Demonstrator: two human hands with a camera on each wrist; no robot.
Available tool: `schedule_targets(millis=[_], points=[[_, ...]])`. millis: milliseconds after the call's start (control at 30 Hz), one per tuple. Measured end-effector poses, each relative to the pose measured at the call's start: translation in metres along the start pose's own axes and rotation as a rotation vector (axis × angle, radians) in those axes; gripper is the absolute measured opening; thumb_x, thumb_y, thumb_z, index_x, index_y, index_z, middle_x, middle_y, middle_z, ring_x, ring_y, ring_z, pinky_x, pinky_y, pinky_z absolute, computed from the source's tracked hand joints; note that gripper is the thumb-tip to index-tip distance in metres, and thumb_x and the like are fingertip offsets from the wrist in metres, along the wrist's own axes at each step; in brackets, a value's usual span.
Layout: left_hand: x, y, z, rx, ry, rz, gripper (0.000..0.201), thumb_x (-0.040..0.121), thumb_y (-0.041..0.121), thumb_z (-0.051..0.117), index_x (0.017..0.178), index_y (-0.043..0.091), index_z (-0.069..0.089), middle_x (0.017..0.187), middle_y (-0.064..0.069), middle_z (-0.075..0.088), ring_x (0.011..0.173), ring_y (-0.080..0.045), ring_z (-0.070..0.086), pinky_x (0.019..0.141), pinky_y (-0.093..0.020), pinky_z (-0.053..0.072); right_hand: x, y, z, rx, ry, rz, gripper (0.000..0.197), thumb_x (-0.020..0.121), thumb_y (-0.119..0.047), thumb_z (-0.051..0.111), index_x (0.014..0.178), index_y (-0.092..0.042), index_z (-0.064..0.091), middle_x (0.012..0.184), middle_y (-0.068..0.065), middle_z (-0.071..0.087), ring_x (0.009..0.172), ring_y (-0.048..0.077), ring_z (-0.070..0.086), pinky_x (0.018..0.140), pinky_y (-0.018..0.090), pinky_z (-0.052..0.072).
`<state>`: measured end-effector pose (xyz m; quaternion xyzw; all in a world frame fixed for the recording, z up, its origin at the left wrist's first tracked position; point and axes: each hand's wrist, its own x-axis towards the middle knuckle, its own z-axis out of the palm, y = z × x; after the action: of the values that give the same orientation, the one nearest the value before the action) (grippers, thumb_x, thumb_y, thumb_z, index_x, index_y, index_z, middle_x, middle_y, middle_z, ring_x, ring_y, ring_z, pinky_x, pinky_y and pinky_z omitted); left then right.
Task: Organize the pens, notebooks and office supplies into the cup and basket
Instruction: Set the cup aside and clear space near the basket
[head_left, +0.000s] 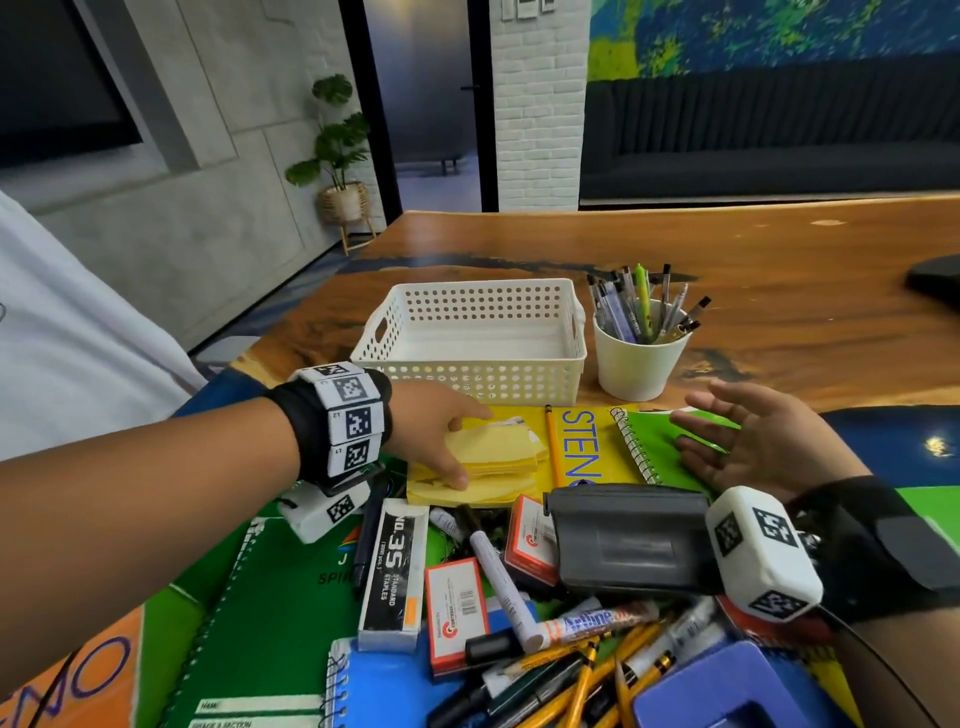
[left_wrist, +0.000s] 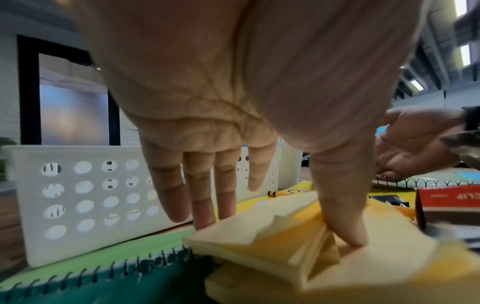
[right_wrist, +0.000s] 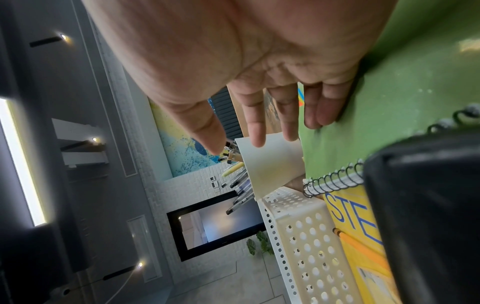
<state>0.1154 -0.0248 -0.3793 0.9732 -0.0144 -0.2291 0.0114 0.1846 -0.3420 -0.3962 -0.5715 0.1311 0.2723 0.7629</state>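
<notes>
Left hand (head_left: 431, 431) palm-down, fingers splayed; right hand (head_left: 763, 441) palm tilted up, fingers loose

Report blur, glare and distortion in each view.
Head view: mostly sharp, the door frame leaning from the wide lens, one glare spot at right. Left wrist view: motion blur smears the basket and sticky notes under the left hand. Right wrist view: rolled sideways, the near black object soft, wall lamps flaring.
</notes>
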Motion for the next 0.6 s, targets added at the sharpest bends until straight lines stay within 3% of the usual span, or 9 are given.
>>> schedule_targets(millis=[133, 233, 300, 367, 433, 533, 567, 600], points=[[0.0, -0.011, -0.005, -0.041, 0.012, 0.012, 0.094, 0.069, 0.059, 0.082, 0.147, 0.039, 0.031, 0.117, 0.011, 0.052, 0.097, -0.011, 0.055, 0.079, -0.026, 0.044, -0.004, -0.004, -0.001, 0.011, 0.003, -0.007, 0.023, 0.093, -0.039, 0.056, 0.096, -0.017, 0.062, 0.124, 0.011, 0.059, 0.122, 0.031, 0.051, 0.114, 0.046, 0.032], [-0.006, -0.022, -0.018, -0.164, 0.051, 0.017, 0.081, 0.068, 0.054, 0.085, 0.133, 0.04, 0.039, 0.117, 0.009, 0.055, 0.098, -0.012, 0.061, 0.085, -0.031, 0.052, -0.014, -0.014, 0.001, -0.061, 0.007, -0.089, 0.019, 0.095, -0.037, 0.053, 0.091, -0.02, 0.062, 0.109, 0.003, 0.062, 0.114, 0.026, 0.051, 0.11, 0.054, 0.032], [-0.013, -0.032, -0.034, -0.315, 0.069, 0.009, 0.076, 0.064, 0.054, 0.087, 0.125, 0.042, 0.043, 0.116, 0.01, 0.057, 0.097, -0.018, 0.066, 0.08, -0.037, 0.057, -0.017, -0.028, 0.007, -0.186, -0.006, -0.197, 0.016, 0.093, -0.037, 0.056, 0.091, -0.023, 0.064, 0.105, 0.001, 0.067, 0.114, 0.023, 0.055, 0.099, 0.054, 0.036], [-0.018, -0.042, -0.05, -0.389, 0.137, -0.011, 0.073, 0.061, 0.056, 0.088, 0.119, 0.043, 0.046, 0.115, 0.01, 0.059, 0.096, -0.021, 0.068, 0.074, -0.039, 0.058, -0.014, -0.046, 0.013, -0.456, -0.02, -0.28, 0.013, 0.09, -0.034, 0.065, 0.096, -0.022, 0.067, 0.11, 0.002, 0.072, 0.115, 0.022, 0.061, 0.095, 0.052, 0.042], [-0.016, -0.05, -0.065, -0.294, 0.226, -0.041, 0.066, 0.063, 0.058, 0.086, 0.114, 0.041, 0.05, 0.114, 0.01, 0.06, 0.097, -0.015, 0.064, 0.078, -0.036, 0.055, -0.009, -0.065, 0.02, -0.899, -0.041, -0.262, 0.019, 0.085, -0.032, 0.075, 0.101, -0.024, 0.069, 0.106, -0.001, 0.073, 0.106, 0.02, 0.065, 0.094, 0.051, 0.05], [-0.006, -0.06, -0.08, -0.137, 0.257, -0.113, 0.052, 0.071, 0.055, 0.082, 0.11, 0.033, 0.056, 0.113, 0.008, 0.058, 0.091, -0.01, 0.057, 0.069, -0.026, 0.045, 0.014, -0.078, 0.029, -1.63, -0.046, -0.144, 0.045, 0.079, -0.039, 0.081, 0.114, -0.014, 0.069, 0.102, 0.004, 0.07, 0.094, 0.023, 0.064, 0.076, 0.024, 0.054], [0.0, -0.061, -0.083, -0.125, 0.265, -0.136, 0.051, 0.072, 0.054, 0.082, 0.111, 0.031, 0.058, 0.114, 0.007, 0.058, 0.094, -0.012, 0.057, 0.072, -0.028, 0.044, 0.023, -0.078, 0.031, -1.817, -0.008, -0.134, 0.057, 0.077, -0.043, 0.081, 0.12, -0.009, 0.067, 0.114, 0.008, 0.069, 0.103, 0.027, 0.064, 0.08, 0.024, 0.051], [0.006, -0.063, -0.084, -0.115, 0.282, -0.158, 0.051, 0.072, 0.052, 0.083, 0.111, 0.03, 0.059, 0.116, 0.005, 0.058, 0.099, -0.015, 0.057, 0.079, -0.03, 0.045, 0.03, -0.076, 0.032, -1.945, 0.028, -0.104, 0.069, 0.076, -0.049, 0.08, 0.13, -0.009, 0.061, 0.13, 0.009, 0.064, 0.117, 0.028, 0.059, 0.092, 0.027, 0.047]])
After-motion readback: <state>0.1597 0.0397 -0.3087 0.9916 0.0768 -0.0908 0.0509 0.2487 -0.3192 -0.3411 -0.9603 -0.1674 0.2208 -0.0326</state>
